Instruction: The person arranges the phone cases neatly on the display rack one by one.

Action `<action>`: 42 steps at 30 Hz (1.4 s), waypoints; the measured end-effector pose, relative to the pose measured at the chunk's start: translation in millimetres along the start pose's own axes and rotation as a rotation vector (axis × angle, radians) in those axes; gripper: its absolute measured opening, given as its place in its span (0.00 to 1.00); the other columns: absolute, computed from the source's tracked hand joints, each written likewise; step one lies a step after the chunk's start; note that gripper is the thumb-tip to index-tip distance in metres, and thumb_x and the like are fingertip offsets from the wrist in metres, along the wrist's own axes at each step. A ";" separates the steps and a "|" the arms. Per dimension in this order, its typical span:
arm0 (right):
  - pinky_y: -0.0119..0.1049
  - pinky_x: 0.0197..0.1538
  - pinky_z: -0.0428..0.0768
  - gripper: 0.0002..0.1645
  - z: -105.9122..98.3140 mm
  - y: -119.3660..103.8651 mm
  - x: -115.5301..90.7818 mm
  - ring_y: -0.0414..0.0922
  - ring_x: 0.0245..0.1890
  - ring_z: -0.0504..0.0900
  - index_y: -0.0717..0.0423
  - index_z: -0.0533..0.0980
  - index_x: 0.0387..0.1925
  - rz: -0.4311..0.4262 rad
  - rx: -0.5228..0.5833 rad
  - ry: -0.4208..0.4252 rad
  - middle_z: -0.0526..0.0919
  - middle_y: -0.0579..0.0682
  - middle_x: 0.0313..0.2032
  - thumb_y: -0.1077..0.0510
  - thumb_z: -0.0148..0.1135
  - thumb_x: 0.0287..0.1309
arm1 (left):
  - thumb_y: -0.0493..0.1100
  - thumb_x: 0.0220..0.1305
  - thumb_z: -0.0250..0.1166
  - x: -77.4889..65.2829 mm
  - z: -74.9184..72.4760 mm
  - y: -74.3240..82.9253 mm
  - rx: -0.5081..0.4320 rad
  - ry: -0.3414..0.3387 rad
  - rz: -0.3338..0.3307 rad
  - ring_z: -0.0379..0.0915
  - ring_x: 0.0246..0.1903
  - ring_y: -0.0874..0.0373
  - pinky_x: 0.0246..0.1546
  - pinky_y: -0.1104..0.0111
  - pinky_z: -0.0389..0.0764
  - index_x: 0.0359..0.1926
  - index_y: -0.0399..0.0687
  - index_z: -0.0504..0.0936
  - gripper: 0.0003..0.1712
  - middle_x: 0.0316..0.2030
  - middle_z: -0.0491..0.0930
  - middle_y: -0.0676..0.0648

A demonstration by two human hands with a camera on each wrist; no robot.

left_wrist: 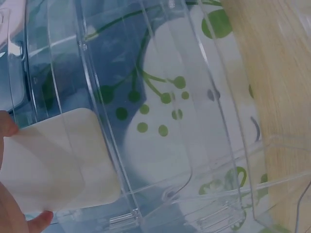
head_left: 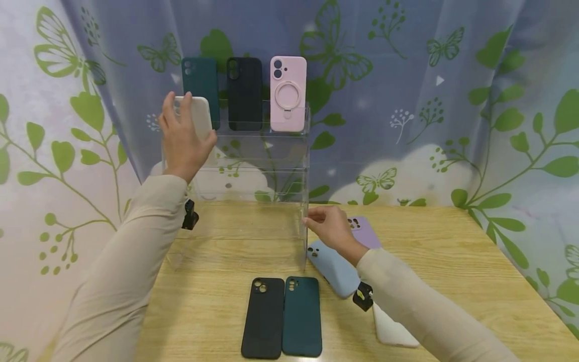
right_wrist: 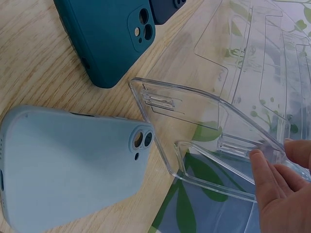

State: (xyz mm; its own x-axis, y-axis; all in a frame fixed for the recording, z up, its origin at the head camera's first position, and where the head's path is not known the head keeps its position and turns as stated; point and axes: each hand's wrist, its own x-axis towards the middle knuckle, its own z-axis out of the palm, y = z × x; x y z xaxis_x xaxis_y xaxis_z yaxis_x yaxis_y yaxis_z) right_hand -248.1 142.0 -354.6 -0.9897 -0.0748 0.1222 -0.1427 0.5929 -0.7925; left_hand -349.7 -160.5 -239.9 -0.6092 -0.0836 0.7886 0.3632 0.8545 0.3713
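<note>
In the head view my left hand (head_left: 181, 138) grips a white phone case (head_left: 202, 114) by its sides, upright at the left of a clear stepped display stand (head_left: 306, 186). Its lower end sits close to one of the stand's ledges in the left wrist view, where the white case (left_wrist: 68, 160) shows its plain back. Partly covered by it, a dark green case (head_left: 200, 75) stands on the top tier beside a black case (head_left: 244, 93) and a pink case with a ring (head_left: 288, 115). My right hand (head_left: 332, 226) pinches the stand's right side panel with thumb and fingers.
On the wooden table (head_left: 452, 281) lie a black case (head_left: 263, 322) and a dark green case (head_left: 302, 317), side by side before the stand. A light blue case (head_left: 334, 269), a purple case (head_left: 365, 234) and another white case (head_left: 393, 329) lie around the right forearm. A patterned curtain (head_left: 384, 125) hangs behind.
</note>
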 end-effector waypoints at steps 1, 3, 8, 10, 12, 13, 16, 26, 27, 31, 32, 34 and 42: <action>0.45 0.48 0.81 0.19 0.0 -0.1 -0.5 0.50 0.48 0.82 0.58 0.80 0.52 0.002 -0.003 0.001 0.84 0.54 0.48 0.54 0.64 0.61 | 0.45 0.56 0.69 0.7 0.1 -0.1 0.003 -0.005 0.001 0.51 0.64 0.38 0.52 0.44 0.72 0.73 0.49 0.57 0.46 0.71 0.49 0.38; 0.45 0.48 0.81 0.20 -0.2 -0.3 -0.6 0.50 0.49 0.82 0.59 0.79 0.52 -0.002 -0.006 0.002 0.84 0.55 0.48 0.54 0.64 0.61 | 0.45 0.56 0.68 2.6 -0.4 0.6 0.010 -0.024 -0.003 0.51 0.64 0.37 0.51 0.43 0.72 0.73 0.49 0.57 0.46 0.71 0.49 0.38; 0.45 0.48 0.81 0.20 -0.4 -0.8 -0.5 0.50 0.48 0.82 0.59 0.79 0.52 -0.008 -0.015 0.000 0.84 0.55 0.48 0.54 0.64 0.62 | 0.45 0.59 0.65 8.1 -2.7 4.7 0.027 -0.100 -0.019 0.51 0.65 0.37 0.47 0.41 0.73 0.74 0.51 0.55 0.45 0.73 0.47 0.40; 0.45 0.48 0.81 0.19 -0.3 -1.2 -0.9 0.50 0.48 0.82 0.59 0.80 0.52 -0.007 -0.014 0.000 0.84 0.54 0.48 0.54 0.64 0.62 | 0.45 0.59 0.65 9.9 -3.2 6.0 0.029 -0.125 -0.025 0.51 0.65 0.36 0.47 0.42 0.73 0.74 0.50 0.54 0.45 0.73 0.46 0.39; 0.45 0.48 0.81 0.19 -0.2 -1.7 -1.3 0.50 0.48 0.82 0.59 0.80 0.52 -0.008 -0.013 0.000 0.84 0.54 0.48 0.54 0.64 0.62 | 0.44 0.60 0.64 11.1 -3.4 7.0 0.029 -0.142 -0.040 0.50 0.65 0.36 0.48 0.42 0.72 0.75 0.50 0.53 0.45 0.73 0.45 0.39; 0.45 0.48 0.81 0.19 -0.1 -2.1 -1.6 0.50 0.48 0.82 0.59 0.80 0.52 -0.008 -0.011 -0.001 0.84 0.55 0.48 0.54 0.64 0.62 | 0.44 0.60 0.64 11.4 -3.3 7.3 0.030 -0.148 -0.052 0.50 0.65 0.36 0.48 0.42 0.72 0.75 0.50 0.53 0.45 0.73 0.44 0.40; 0.45 0.48 0.81 0.20 -0.2 -2.8 -1.8 0.50 0.48 0.82 0.59 0.79 0.52 -0.010 -0.013 -0.003 0.84 0.55 0.48 0.54 0.63 0.62 | 0.45 0.60 0.65 11.4 -2.6 8.5 0.033 -0.161 -0.084 0.48 0.66 0.37 0.47 0.42 0.73 0.76 0.52 0.50 0.48 0.74 0.41 0.41; 0.45 0.49 0.80 0.20 -0.8 -3.1 -1.8 0.50 0.50 0.81 0.59 0.79 0.53 -0.007 -0.010 -0.006 0.83 0.55 0.49 0.54 0.63 0.62 | 0.45 0.58 0.69 6.0 1.5 11.7 0.058 -0.193 -0.113 0.46 0.67 0.37 0.42 0.39 0.75 0.77 0.57 0.43 0.54 0.75 0.33 0.44; 0.45 0.49 0.80 0.20 -0.7 -3.1 -2.0 0.50 0.50 0.81 0.59 0.79 0.53 -0.006 -0.010 -0.007 0.83 0.55 0.49 0.54 0.63 0.62 | 0.45 0.58 0.68 5.7 1.6 12.1 0.059 -0.197 -0.116 0.46 0.67 0.37 0.42 0.40 0.75 0.77 0.57 0.43 0.54 0.75 0.33 0.45; 0.45 0.49 0.80 0.20 -0.4 -3.0 -2.6 0.50 0.50 0.81 0.59 0.79 0.53 0.001 -0.009 -0.010 0.83 0.55 0.50 0.54 0.63 0.62 | 0.45 0.59 0.67 3.9 3.8 12.5 0.057 -0.212 -0.115 0.45 0.67 0.37 0.38 0.42 0.77 0.77 0.57 0.42 0.53 0.76 0.31 0.46; 0.45 0.50 0.80 0.20 -0.3 -3.0 -2.7 0.50 0.51 0.81 0.59 0.79 0.53 0.002 -0.009 -0.010 0.83 0.55 0.50 0.54 0.63 0.62 | 0.45 0.60 0.66 3.3 4.7 12.1 0.058 -0.216 -0.115 0.45 0.67 0.37 0.37 0.43 0.77 0.77 0.58 0.41 0.53 0.76 0.30 0.46; 0.45 0.50 0.80 0.20 -0.3 -2.6 -2.5 0.51 0.51 0.81 0.59 0.78 0.54 0.001 -0.010 -0.010 0.83 0.55 0.50 0.54 0.63 0.63 | 0.46 0.61 0.65 2.1 6.3 11.3 0.058 -0.219 -0.112 0.45 0.67 0.37 0.36 0.44 0.77 0.77 0.57 0.41 0.52 0.76 0.29 0.47; 0.46 0.50 0.80 0.20 -0.5 -3.4 -3.0 0.51 0.51 0.81 0.60 0.78 0.53 -0.001 -0.012 -0.012 0.83 0.56 0.50 0.54 0.62 0.63 | 0.46 0.60 0.66 -1.5 10.7 11.1 0.059 -0.205 -0.106 0.48 0.66 0.35 0.41 0.42 0.75 0.76 0.53 0.48 0.49 0.75 0.33 0.42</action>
State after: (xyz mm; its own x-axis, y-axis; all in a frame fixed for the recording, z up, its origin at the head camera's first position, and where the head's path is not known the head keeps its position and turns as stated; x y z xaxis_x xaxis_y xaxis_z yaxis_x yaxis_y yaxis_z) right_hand -244.7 140.6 -352.0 -0.9896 -0.0853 0.1157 -0.1437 0.6021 -0.7854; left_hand -352.3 -145.4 -242.2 -0.7742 -0.0740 0.6286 0.2514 0.8755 0.4127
